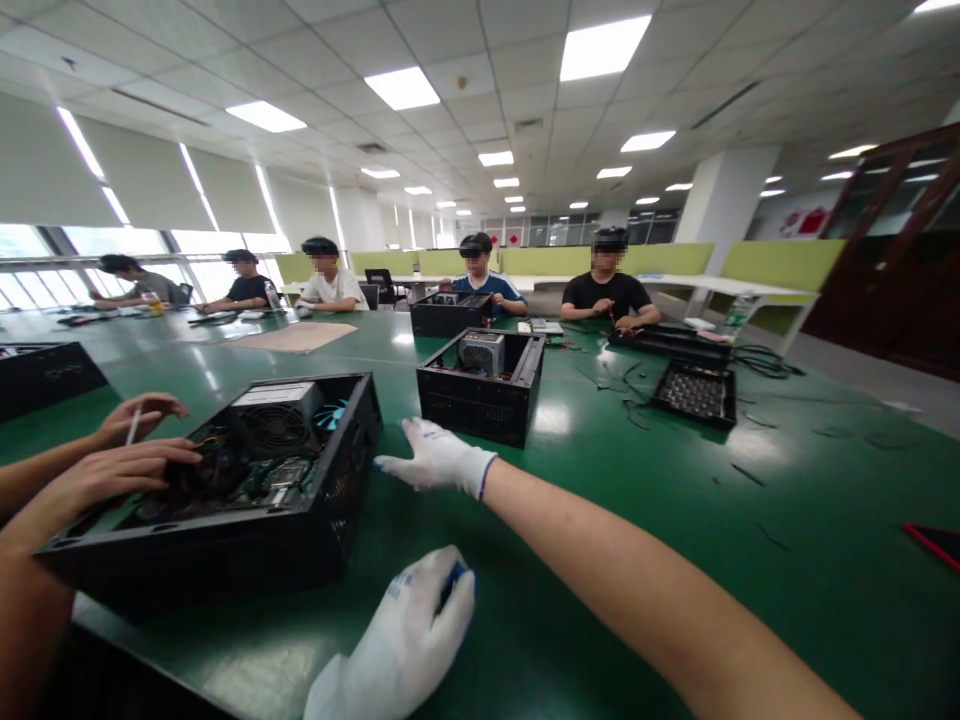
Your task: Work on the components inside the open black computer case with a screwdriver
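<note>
My right hand (441, 458), in a white glove with blue fingertips, reaches out with thumb and fingers apart, holding nothing. It hovers above the green table just right of an open black computer case (345, 490); whether a fingertip touches the case I cannot tell. Inside that case are a power supply (276, 418), a fan with light-blue blades (330, 414) and a circuit board. My left hand (405, 630), gloved alike, is curled near the front edge, its thumb close to its bent fingers. A dark blue gap shows between them; anything inside is hidden.
At left, another person's bare hands (112, 465) work over the near case, one with a thin white stick. A second open computer case (480, 390) stands ahead. Black trays (694, 392) and loose cables (765, 360) lie right on the green table (637, 520). Several people sit opposite.
</note>
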